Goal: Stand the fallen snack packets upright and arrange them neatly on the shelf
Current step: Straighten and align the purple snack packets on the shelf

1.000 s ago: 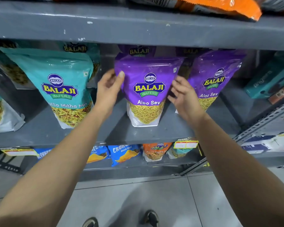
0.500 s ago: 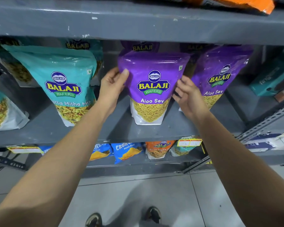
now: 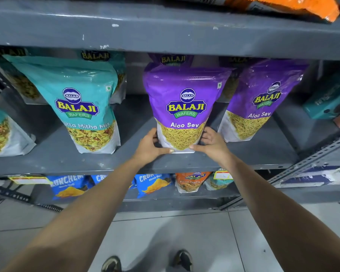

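Note:
A purple Aloo Sev packet [image 3: 185, 103] stands upright at the middle of the grey shelf [image 3: 126, 163]. My left hand [image 3: 149, 147] grips its lower left corner, thumb across the bottom edge. My right hand [image 3: 211, 145] grips its lower right corner the same way. A second purple Aloo Sev packet [image 3: 261, 103] stands to the right, tilted slightly. A teal Khatta Mitha Mix packet [image 3: 81, 103] stands to the left. More purple and teal packets stand behind these, mostly hidden.
Another teal packet [image 3: 0, 132] shows at the far left edge. The shelf above [image 3: 165, 34] carries an orange packet [image 3: 294, 6]. The lower shelf holds blue chip bags [image 3: 153, 184] and an orange packet [image 3: 190, 182]. Teal boxes [image 3: 328, 99] sit on the adjoining rack at right.
Both hands slid down from the upper sides of the middle purple packet to its bottom corners. The packet stays standing in about the same place.

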`<control>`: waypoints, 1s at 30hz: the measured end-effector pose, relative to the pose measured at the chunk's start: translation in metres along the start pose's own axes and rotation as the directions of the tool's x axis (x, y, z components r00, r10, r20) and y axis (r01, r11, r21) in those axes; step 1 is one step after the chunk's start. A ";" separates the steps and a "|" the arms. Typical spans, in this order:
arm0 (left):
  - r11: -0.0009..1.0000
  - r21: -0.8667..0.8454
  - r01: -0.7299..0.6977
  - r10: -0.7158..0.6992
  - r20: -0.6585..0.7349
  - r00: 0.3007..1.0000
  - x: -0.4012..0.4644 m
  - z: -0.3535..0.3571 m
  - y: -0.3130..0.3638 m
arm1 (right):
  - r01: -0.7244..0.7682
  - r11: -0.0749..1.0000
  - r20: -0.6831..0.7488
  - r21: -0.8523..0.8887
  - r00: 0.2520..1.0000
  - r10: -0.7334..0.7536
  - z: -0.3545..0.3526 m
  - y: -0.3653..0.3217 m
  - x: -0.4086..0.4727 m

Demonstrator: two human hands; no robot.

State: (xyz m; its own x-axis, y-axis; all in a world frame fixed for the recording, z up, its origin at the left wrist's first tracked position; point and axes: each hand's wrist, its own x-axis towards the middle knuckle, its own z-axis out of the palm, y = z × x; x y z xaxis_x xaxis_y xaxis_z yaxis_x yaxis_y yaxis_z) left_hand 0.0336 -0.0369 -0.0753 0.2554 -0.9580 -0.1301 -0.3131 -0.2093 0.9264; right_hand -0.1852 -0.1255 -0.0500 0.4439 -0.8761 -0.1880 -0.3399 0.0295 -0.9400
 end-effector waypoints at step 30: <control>0.953 0.187 -0.238 0.223 0.093 0.970 0.005 0.193 0.076 | -0.014 0.992 -0.345 0.128 0.937 0.058 -0.152 0.046 -0.021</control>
State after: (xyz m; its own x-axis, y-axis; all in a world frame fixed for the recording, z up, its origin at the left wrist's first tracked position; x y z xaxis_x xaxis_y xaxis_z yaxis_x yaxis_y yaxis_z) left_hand -0.1653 -0.0959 -0.0741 0.0924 -0.9946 0.0477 -0.5298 -0.0085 0.8481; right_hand -0.3356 -0.1791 -0.0458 0.1099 -0.9851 -0.1321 -0.2373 0.1031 -0.9659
